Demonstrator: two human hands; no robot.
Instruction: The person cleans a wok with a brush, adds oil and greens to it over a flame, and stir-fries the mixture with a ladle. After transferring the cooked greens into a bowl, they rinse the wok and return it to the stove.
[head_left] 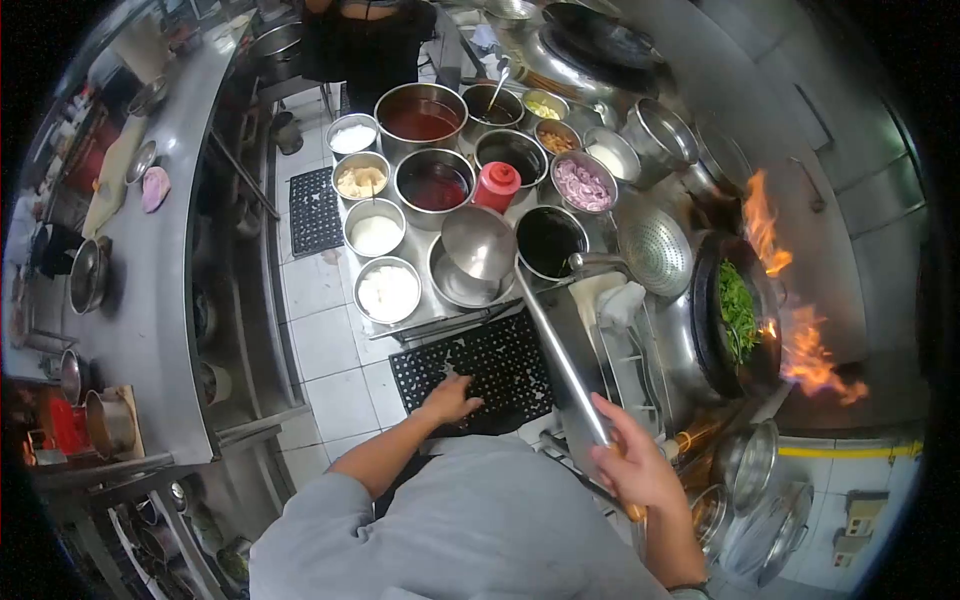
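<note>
My right hand (640, 465) is closed round the wooden-ended handle of a long metal ladle (480, 243). The ladle's bowl is over a steel pot (452, 280) at the near edge of the ingredient table. My left hand (450, 402) is held low above the black floor mat (475, 375), fingers apart and holding nothing. At the right, green leaves (738, 312) lie in a dark wok (708, 300), with flames (805, 350) rising beside it. A perforated strainer (655, 248) rests between the pots and the wok.
Pots of sauces, white powders and sliced onions (583, 185) crowd the table, with a red bottle (497, 186) among them. A long steel counter (165, 260) runs along the left. Another person (368, 45) stands beyond the pots. Metal bowls (750, 460) sit at the lower right.
</note>
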